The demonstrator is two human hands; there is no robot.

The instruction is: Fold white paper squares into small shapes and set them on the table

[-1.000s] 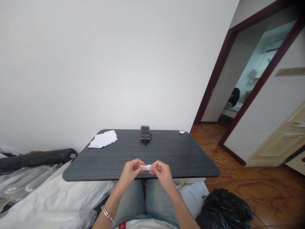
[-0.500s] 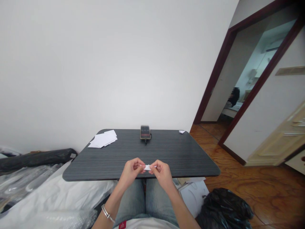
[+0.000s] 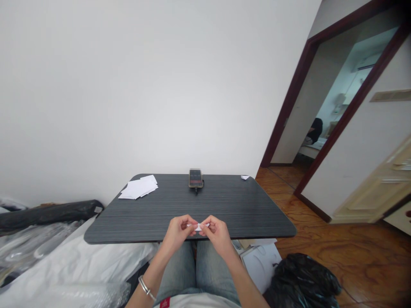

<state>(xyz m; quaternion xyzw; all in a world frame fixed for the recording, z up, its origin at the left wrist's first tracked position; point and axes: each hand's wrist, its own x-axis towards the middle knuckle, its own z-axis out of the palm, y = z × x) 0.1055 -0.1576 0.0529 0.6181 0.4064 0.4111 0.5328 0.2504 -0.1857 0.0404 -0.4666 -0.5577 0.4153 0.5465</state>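
A small folded piece of white paper (image 3: 198, 227) is pinched between both hands above the table's near edge. My left hand (image 3: 180, 229) grips its left end with thumb and fingertips. On the other end, my right hand (image 3: 215, 231) holds it the same way, thumb on top. Fingers cover much of the paper, so its full shape is hidden. A pile of white paper sheets (image 3: 138, 187) lies at the table's far left. At the far right corner rests another small folded paper (image 3: 245, 177).
The dark table (image 3: 224, 205) stands against a white wall. A phone on a stand (image 3: 195, 178) sits at its back middle. Below right are a white paper bag (image 3: 261, 263) and a black plastic bag (image 3: 303, 280). A person (image 3: 314, 130) is visible through the doorway.
My hands have drawn slightly closer together on the paper, the fingertips shifting inward. The sheets, phone and other folded paper have stayed put.
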